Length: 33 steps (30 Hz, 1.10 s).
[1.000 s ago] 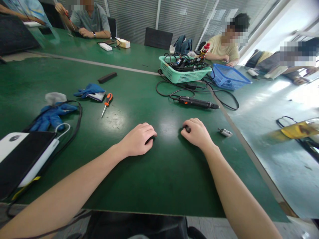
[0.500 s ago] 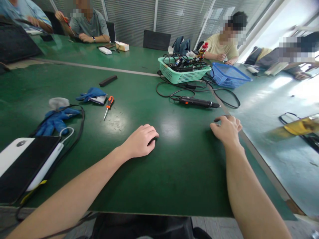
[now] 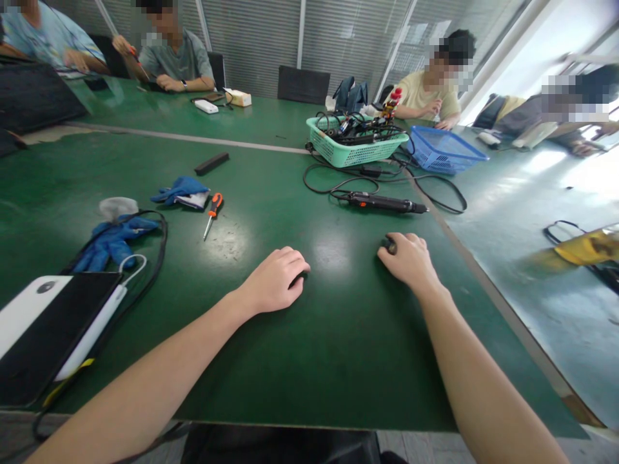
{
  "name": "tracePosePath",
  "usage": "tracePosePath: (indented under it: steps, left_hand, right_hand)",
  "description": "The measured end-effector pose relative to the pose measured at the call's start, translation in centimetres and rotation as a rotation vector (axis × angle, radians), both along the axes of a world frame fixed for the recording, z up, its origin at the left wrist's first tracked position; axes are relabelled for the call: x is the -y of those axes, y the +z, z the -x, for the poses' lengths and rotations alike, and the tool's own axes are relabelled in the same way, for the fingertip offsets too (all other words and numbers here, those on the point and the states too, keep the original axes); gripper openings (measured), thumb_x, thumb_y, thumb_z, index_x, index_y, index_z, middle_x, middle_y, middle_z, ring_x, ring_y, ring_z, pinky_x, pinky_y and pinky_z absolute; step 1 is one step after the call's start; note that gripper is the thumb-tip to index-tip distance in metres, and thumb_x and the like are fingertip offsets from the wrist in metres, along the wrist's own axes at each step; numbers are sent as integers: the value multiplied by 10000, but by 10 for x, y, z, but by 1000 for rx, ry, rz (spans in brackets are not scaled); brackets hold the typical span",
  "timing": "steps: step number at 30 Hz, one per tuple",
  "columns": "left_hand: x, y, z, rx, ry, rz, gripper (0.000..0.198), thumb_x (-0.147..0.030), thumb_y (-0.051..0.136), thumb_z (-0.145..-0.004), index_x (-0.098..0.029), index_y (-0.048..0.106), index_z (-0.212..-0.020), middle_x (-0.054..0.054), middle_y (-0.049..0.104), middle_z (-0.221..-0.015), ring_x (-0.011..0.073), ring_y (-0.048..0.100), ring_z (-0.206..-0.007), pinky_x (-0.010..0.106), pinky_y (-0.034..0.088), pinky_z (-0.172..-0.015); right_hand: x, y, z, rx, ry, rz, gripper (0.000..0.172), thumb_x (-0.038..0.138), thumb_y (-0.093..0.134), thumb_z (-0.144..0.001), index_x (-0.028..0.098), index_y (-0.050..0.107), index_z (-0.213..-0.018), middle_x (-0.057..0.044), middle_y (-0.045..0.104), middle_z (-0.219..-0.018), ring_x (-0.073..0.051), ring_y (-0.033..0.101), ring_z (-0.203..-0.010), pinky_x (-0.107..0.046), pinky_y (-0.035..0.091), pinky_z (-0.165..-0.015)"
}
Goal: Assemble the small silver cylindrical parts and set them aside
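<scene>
My left hand (image 3: pixel 275 281) rests on the green table (image 3: pixel 319 361), fingers curled toward the thumb. A dark patch shows between thumb and fingers; I cannot tell whether it is an object or shadow. To the right, my right hand (image 3: pixel 409 261) is curled around a small dark thing (image 3: pixel 390 245), mostly hidden by the fingers, whose kind I cannot make out. Beyond that hand lies a black electric screwdriver (image 3: pixel 382 202) with its cable. An orange-handled screwdriver (image 3: pixel 213 214) lies on the table, up and left of my left hand.
Blue gloves (image 3: pixel 109 243), a white-and-black device (image 3: pixel 72 322) and a cable are at left. A black bar (image 3: pixel 211 164) lies farther back. A green basket (image 3: pixel 355 156) of cables and tools stands beside a blue basket (image 3: pixel 447 154). Several people sit around the tables.
My right hand has moved left, closer to my left hand, with its fingers still curled. My left hand stays in nearly the same spot. The camera view has shifted slightly.
</scene>
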State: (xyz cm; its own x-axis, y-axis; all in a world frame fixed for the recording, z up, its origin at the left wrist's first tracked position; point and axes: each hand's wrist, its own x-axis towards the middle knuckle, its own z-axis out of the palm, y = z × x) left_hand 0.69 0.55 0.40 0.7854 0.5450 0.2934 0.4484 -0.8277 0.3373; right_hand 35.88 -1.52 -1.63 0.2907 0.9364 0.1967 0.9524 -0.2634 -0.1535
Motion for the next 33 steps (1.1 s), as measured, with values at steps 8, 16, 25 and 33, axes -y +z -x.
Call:
tracePosePath:
  steps: [8,16,25,33]
  left_hand:
    - [0,-4,-1,27,35,-29,223,-144,511,-917,-177,601,-1119,91,641,-1074,252,581,-1031,427,492,-933]
    - [1,-1,-2,52,44,-30,218,-188,514,-920,-166,571,-1129,98,610,-1075,255,564,-1018,420,493,-931]
    - [2,1,-3,76,52,-15,271,-190,524,-904,-179,572,-1170,106,600,-1125,262,574,-1052,422,496,-949]
    - [5,2,-6,26,4,-98,254,-350,571,-975,-163,630,-1137,106,609,-1090,266,563,-1028,433,479,-914]
  right_hand:
    - [20,10,127,-137,557,-107,479,282,562,-879,156,599,-1340,-181,615,-1262,-368,521,-1223,-539,481,-1032]
    - [34,17,146,-391,802,-114,659,129,543,-780,180,456,-1430,-164,545,-1405,-313,488,-1339,-535,435,-1148]
    - [34,20,132,-477,810,-93,563,130,573,-821,224,499,-1371,-146,584,-1365,-302,566,-1290,-507,496,-1102]
    - [33,23,129,-504,832,-55,425,140,447,-934,191,582,-1334,-143,569,-1429,-272,526,-1358,-489,435,-1174]
